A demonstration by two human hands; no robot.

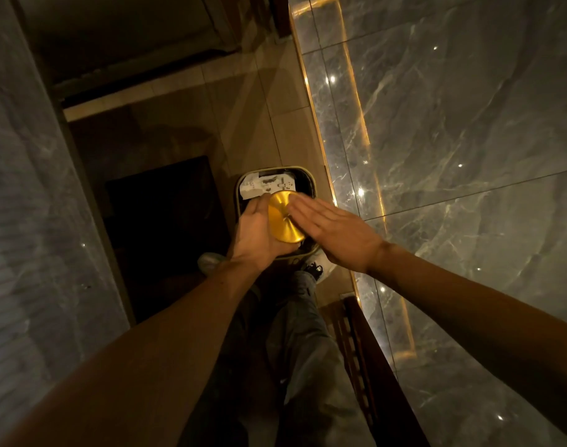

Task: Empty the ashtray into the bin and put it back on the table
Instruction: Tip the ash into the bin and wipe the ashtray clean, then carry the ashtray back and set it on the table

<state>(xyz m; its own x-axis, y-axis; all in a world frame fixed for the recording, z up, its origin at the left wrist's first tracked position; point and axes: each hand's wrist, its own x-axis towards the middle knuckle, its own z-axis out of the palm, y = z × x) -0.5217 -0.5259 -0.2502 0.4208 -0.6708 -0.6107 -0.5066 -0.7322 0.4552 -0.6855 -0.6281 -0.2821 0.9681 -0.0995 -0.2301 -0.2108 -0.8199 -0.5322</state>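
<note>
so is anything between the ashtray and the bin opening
Nothing visible. The left hand holds the gold ashtray upside down directly over the open bin, with the right hand flat against its base. Only white paper lies inside the bin.

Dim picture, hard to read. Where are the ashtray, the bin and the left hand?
ashtray (285, 217): head view, gold underside.
bin (308, 182): head view, far right rim.
left hand (254, 235): head view, back of hand.

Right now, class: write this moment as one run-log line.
step: emptying | ashtray: upturned over bin | left hand: gripping ashtray | right hand: flat, open, fingertips on base
</note>
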